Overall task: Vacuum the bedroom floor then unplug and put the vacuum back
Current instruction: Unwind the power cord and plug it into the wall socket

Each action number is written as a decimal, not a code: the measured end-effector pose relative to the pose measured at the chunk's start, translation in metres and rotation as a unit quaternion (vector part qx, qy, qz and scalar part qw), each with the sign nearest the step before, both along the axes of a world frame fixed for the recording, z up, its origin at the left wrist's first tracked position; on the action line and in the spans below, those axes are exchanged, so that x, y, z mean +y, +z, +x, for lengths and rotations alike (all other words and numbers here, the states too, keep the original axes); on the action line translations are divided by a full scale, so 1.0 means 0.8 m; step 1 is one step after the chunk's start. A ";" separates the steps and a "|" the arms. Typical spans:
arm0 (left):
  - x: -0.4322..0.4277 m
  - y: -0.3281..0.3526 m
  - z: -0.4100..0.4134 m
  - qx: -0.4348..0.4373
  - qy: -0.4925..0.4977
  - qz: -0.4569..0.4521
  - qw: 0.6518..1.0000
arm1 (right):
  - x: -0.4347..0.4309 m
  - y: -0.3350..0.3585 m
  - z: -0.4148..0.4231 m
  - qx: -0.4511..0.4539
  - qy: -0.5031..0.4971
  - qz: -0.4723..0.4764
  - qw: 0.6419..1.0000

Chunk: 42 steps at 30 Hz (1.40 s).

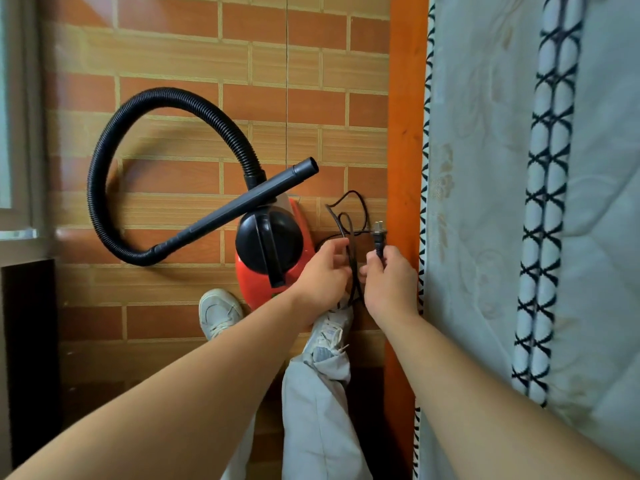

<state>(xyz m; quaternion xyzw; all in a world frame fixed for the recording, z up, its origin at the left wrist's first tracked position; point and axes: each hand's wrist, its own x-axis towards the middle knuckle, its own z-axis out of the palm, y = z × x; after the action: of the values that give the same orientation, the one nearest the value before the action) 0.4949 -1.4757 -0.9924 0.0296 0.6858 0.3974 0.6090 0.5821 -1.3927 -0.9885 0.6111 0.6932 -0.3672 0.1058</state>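
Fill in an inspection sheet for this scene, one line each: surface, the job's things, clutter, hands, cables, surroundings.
Surface: brick-pattern floor, seen from above.
Job's things: red and black vacuum stands on the floor; its black hose arcs round to the wand, which lies across the body.
Clutter: nothing seen.
Hands: left hand holds loops of the cord; right hand grips the plug, prongs bare, in no socket.
Cables: black cord hangs in loops between the hands, and more curls on the floor beyond.
Surroundings: orange bed rail and mattress to the right; window frame to the left.
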 end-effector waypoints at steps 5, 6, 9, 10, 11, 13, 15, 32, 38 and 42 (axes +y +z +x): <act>-0.008 0.008 0.001 -0.036 0.090 -0.041 0.994 | 0.008 0.029 -0.009 0.064 -0.082 -0.012 0.995; -0.010 0.010 0.001 -0.039 0.082 -0.048 0.995 | 0.008 0.035 -0.010 0.076 -0.090 -0.019 0.993; -0.016 0.004 0.000 -0.020 0.050 -0.076 0.996 | 0.006 0.047 -0.007 0.102 -0.088 -0.029 0.990; -0.017 0.000 -0.002 -0.003 0.044 -0.088 0.995 | 0.005 0.048 -0.005 0.101 -0.079 -0.035 0.991; -0.018 -0.005 -0.004 0.020 0.039 -0.101 0.994 | 0.006 0.045 -0.002 0.093 -0.065 -0.051 0.992; -0.021 -0.013 -0.010 0.054 0.040 -0.125 0.990 | 0.007 0.038 0.001 0.064 -0.035 -0.096 0.993; -0.026 -0.021 -0.014 0.058 0.066 -0.140 0.986 | 0.012 0.029 0.001 0.056 -0.021 -0.100 0.993; -0.030 -0.007 -0.045 0.141 0.030 -0.029 0.989 | 0.021 0.049 -0.015 0.075 0.008 0.095 0.993; -0.019 -0.018 -0.053 0.108 0.031 -0.031 0.993 | 0.032 0.060 -0.012 0.113 -0.023 0.038 0.993; 0.008 -0.010 -0.043 0.067 -0.199 0.019 0.978 | 0.029 0.056 -0.027 0.187 -0.073 -0.041 0.979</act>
<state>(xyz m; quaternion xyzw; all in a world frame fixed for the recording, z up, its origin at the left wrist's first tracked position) 0.4606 -1.4690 -1.0005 0.2035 0.6979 0.2785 0.6276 0.5601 -1.3694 -0.9433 0.5756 0.6387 -0.5098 -0.0282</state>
